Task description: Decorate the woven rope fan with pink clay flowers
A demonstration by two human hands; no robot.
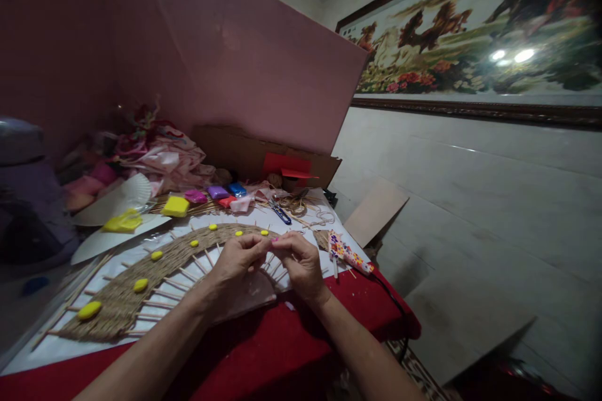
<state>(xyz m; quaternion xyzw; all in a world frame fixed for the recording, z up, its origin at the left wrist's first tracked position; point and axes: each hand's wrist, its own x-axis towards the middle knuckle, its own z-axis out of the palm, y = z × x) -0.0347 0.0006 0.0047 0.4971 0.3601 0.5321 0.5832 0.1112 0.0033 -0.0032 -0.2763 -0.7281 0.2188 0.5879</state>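
My left hand (242,258) and my right hand (301,268) meet fingertip to fingertip, both pinched closed. A tiny bit of pink clay (275,239) shows between their fingers; most of it is hidden. Below and behind the hands spreads a fan-shaped weave of tan cord (117,301) on thin wooden sticks (162,305). Several yellow clay dots sit along the woven band, among them a large oval one (89,310) at the left end and a smaller one (264,232) just beyond my fingers.
Right of the hands lies a flower-patterned glue gun (350,255) with a dark cord. Behind are blue-handled snips (282,213), a yellow clay pack (175,205), a purple pack (217,192) and twine (296,203). Red cloth (263,351) covers the table's front edge.
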